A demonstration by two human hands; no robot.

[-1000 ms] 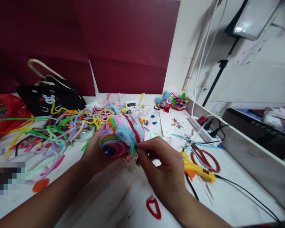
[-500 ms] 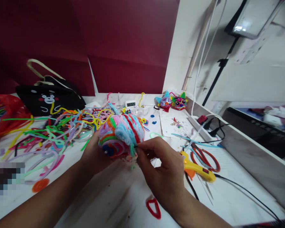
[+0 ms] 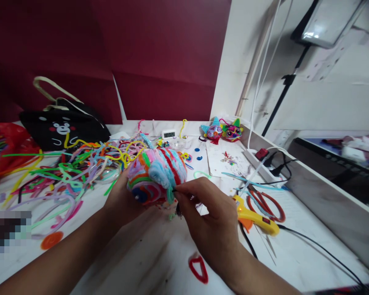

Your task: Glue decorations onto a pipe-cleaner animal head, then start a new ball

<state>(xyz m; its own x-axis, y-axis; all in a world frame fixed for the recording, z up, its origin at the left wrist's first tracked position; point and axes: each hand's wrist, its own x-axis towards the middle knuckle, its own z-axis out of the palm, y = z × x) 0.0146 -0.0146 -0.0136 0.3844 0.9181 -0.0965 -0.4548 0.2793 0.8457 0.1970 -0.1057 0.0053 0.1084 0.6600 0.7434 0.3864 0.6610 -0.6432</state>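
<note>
A colourful ball-shaped craft [image 3: 172, 164], covered in fuzzy pipe cleaners, is held above the table in front of me. My left hand [image 3: 123, 200] supports it from the left and below, the fingers mostly hidden behind it. Stripes of pink, red, light blue and orange cover it, with a dark blue spot on the near side. My right hand [image 3: 213, 209] is at its right side, thumb and forefinger pinched on a thin dark strand. Dark threads [image 3: 178, 211] hang below those fingertips. A red pipe cleaner loop [image 3: 204, 270] lies on the table near my right wrist.
Tangled pipe cleaners [image 3: 76, 172] cover the left side by a black bag [image 3: 61, 127]. On the right are a yellow glue gun [image 3: 258, 221], orange-handled scissors [image 3: 275, 207] and a power strip [image 3: 261, 166]. Two finished-looking crafts [image 3: 232, 132] and a small digital clock [image 3: 169, 134] stand at the back.
Hardly anything differs. The right fingertips have shifted very slightly at the craft's side, and more of the dark threads shows beneath them.
</note>
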